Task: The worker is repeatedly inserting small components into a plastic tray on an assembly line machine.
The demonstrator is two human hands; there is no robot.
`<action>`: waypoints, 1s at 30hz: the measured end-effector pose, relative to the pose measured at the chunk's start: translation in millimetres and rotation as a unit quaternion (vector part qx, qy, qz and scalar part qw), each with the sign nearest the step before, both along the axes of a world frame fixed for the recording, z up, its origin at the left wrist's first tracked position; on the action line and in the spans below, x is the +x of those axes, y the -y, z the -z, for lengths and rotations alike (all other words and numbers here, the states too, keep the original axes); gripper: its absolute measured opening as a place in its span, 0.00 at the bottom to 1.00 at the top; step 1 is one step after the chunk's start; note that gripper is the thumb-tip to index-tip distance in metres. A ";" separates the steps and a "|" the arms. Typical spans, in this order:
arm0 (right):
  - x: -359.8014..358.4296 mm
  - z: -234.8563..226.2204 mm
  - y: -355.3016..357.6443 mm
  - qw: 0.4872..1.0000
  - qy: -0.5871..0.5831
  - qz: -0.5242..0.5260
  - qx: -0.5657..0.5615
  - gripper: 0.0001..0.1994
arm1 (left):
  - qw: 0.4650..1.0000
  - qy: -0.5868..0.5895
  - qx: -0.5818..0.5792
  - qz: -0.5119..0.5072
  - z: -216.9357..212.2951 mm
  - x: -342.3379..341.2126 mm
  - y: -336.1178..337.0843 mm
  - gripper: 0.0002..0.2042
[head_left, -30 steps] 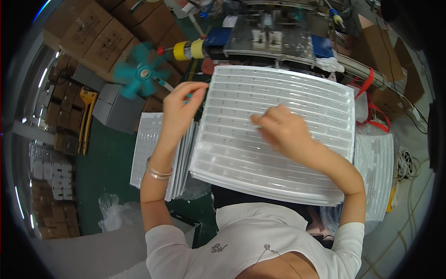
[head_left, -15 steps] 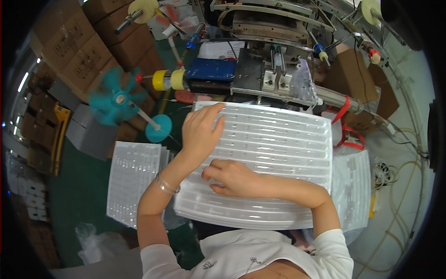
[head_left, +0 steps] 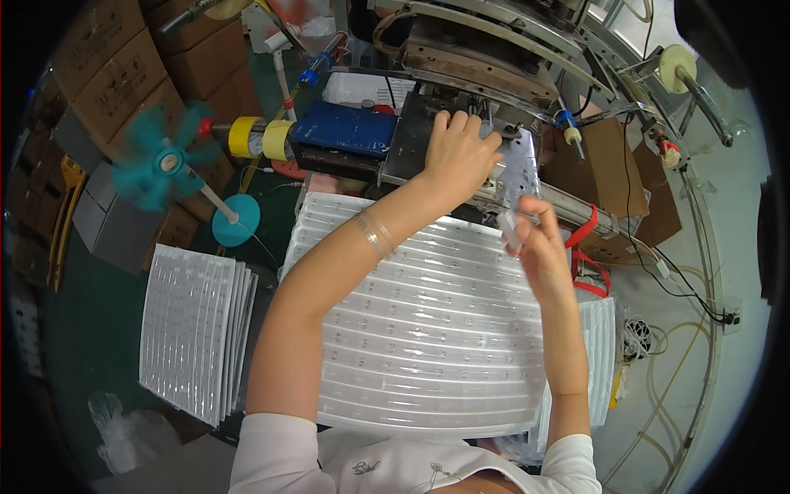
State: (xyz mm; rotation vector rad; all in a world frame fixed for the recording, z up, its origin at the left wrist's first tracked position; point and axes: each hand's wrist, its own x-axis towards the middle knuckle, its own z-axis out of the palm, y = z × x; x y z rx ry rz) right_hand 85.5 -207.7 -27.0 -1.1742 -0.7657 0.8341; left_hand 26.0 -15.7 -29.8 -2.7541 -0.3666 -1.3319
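My left hand (head_left: 463, 156) reaches over the metal fixture (head_left: 517, 160) of the machine, its fingers bent and close together. What they grip, if anything, is hidden beneath them. My right hand (head_left: 543, 247) is raised above the right far corner of the tray stack, pinching a small translucent whitish plastic piece (head_left: 511, 231) between thumb and fingers. Below both arms lies a large stack of white plastic trays (head_left: 428, 329) with long ridged rows holding small clear pieces. My left forearm crosses over the stack's left side.
A blue-topped block (head_left: 346, 129) and yellow tape rolls (head_left: 246, 137) adjoin the fixture at left. A turquoise fan (head_left: 169, 161) spins beyond more stacked trays (head_left: 185, 329). Cardboard boxes (head_left: 123, 82) are piled far left. Red straps (head_left: 586, 226) and cables (head_left: 683, 292) hang at right.
Both hands have left the tray stack. My left hand has moved forward and right onto the fixture; my right has moved right and up, with a small plastic piece in it. The view has shifted.
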 end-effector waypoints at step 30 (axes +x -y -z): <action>-250.7 60.3 -45.2 0.641 0.696 -0.319 0.058 0.23 | 0.720 0.374 -0.580 0.068 33.5 -347.2 67.0 0.10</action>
